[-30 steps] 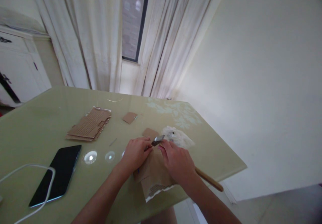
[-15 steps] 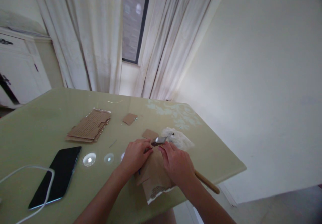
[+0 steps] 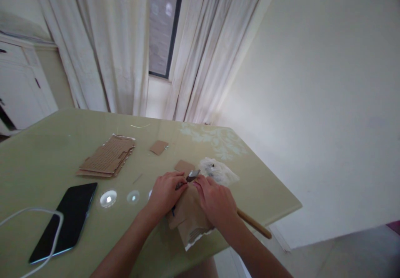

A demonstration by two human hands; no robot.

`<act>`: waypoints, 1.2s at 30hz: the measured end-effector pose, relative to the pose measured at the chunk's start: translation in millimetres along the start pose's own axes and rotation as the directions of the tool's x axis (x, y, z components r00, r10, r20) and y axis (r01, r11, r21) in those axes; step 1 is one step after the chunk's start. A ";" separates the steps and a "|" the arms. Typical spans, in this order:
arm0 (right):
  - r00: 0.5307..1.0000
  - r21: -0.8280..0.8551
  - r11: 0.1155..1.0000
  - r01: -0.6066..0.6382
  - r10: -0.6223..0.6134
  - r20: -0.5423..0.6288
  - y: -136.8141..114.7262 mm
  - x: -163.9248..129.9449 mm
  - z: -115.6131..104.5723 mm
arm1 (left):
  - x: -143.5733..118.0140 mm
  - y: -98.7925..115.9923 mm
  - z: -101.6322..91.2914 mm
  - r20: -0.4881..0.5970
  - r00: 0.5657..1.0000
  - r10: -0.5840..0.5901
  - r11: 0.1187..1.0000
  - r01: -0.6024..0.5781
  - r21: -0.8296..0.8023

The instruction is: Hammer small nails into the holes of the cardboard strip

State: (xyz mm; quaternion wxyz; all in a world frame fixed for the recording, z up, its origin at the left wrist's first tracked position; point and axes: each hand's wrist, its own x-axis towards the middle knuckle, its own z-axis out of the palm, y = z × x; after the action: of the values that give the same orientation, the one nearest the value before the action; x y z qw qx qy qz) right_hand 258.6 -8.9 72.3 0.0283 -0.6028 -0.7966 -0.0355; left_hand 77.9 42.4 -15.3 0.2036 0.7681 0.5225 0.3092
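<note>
On torn brown cardboard (image 3: 190, 217), both hands' grips (image 3: 164, 192) (image 3: 215, 201) clamp a metal blade (image 3: 193, 174).

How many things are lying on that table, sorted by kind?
Cardboard pieces: 4 (stack, scrap, scrap, piece under the hands)
Phone: 1
White cable: 1
Knife: 1
White crumpled wrap: 1
Total: 8

Both forearms bare, no sleeves; left hand (image 3: 164, 193), right hand (image 3: 215, 202) ungloved.
</note>
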 end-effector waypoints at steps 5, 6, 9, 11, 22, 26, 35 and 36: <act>0.994 0.159 0.987 -0.015 0.032 -0.106 5.9 -0.9 -0.6 | -2.2 -1.4 -0.3 0.000 1.000 -0.008 1.000 0.008 -0.014; 0.992 0.191 0.981 -0.027 0.050 -0.115 8.6 -1.0 0.9 | -2.9 -3.0 -0.8 0.004 1.000 -0.008 1.000 0.008 -0.020; 0.986 0.292 0.955 -0.057 0.099 -0.130 18.5 -1.6 9.5 | -5.0 -11.2 -4.6 0.038 0.999 0.016 0.996 -0.013 -0.084; 0.982 0.372 0.927 -0.053 0.116 -0.149 25.5 -3.2 16.9 | -6.4 -18.5 -9.0 0.061 0.997 0.048 0.988 -0.039 -0.146; 0.972 0.557 0.824 -0.102 0.202 -0.122 44.2 -18.9 55.5 | -9.0 -37.4 -37.2 0.202 0.964 0.171 0.966 -0.123 -0.228; 0.971 0.599 0.794 -0.109 0.214 -0.107 41.4 -18.6 70.9 | -1.5 -26.6 -34.0 0.200 0.962 0.188 0.960 -0.137 -0.243; 0.987 0.608 0.791 -0.076 0.147 -0.067 37.2 -15.2 70.8 | -7.8 -11.7 -23.2 0.113 0.982 0.152 0.974 -0.129 -0.188; 0.989 0.597 0.799 -0.074 0.134 -0.056 37.7 -13.4 65.6 | -9.0 -12.4 -21.8 0.093 0.984 0.150 0.974 -0.131 -0.183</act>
State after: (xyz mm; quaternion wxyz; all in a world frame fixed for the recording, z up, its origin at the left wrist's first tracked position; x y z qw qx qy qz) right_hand 298.3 -5.6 6.7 0.2547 -0.6042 -0.7312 0.1880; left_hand 52.2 38.3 -9.7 0.2757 0.7975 0.4257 0.3266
